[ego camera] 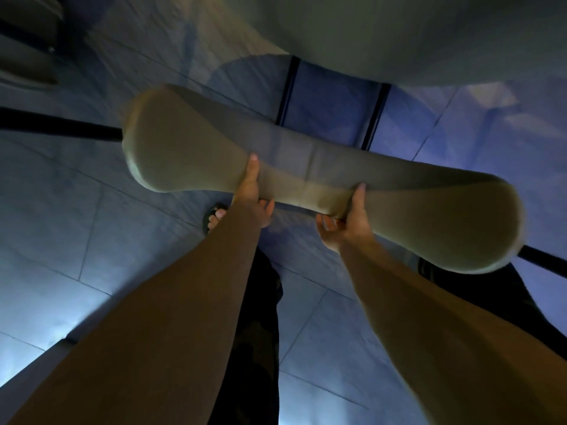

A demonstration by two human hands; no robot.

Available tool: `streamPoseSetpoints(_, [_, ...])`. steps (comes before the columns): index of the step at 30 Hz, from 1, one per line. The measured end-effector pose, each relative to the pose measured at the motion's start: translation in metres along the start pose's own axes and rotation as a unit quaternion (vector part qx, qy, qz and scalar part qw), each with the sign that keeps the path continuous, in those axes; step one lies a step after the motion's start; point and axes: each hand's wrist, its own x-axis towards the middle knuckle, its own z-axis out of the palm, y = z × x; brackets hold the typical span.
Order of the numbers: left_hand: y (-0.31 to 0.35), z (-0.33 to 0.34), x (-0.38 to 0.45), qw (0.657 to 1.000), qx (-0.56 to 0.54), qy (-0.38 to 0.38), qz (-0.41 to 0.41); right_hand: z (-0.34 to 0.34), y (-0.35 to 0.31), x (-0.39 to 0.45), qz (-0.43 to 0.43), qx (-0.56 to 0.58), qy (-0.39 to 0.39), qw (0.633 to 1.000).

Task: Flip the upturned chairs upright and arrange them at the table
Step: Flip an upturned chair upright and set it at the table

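Observation:
A beige upholstered chair fills the middle of the head view, seen from above along its curved backrest. Black metal legs show past it on the far side. My left hand grips the backrest near its middle, thumb on top and fingers underneath. My right hand holds the same backrest a little further right, thumb up on the near face. The pale table top spreads across the upper right, with its edge just beyond the chair.
Grey tiled floor lies all around. Another beige chair stands at the upper left, and a black bar runs in from the left. My sandalled foot and dark trousers are below the chair.

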Motion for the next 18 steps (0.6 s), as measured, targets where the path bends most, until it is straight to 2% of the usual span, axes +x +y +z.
streamPoseSetpoints(5, [-0.004,-0.003,-0.052,1.000,0.004,-0.003,-0.007,-0.013,-0.010,-0.054,-0.011,-0.007,0.029,0.999])
streamPoseSetpoints(10, [0.009,0.005,-0.130,0.999,0.019,0.007,0.028,-0.017,-0.024,-0.126,-0.009,0.001,0.044,0.999])
streamPoseSetpoints(15, [0.031,0.017,-0.191,0.998,0.012,0.004,0.065,-0.005,-0.034,-0.190,-0.052,0.021,0.045,0.997])
streamPoseSetpoints(18, [0.044,0.024,-0.221,0.995,0.023,0.024,0.092,0.004,-0.043,-0.221,-0.064,-0.008,0.057,0.996])
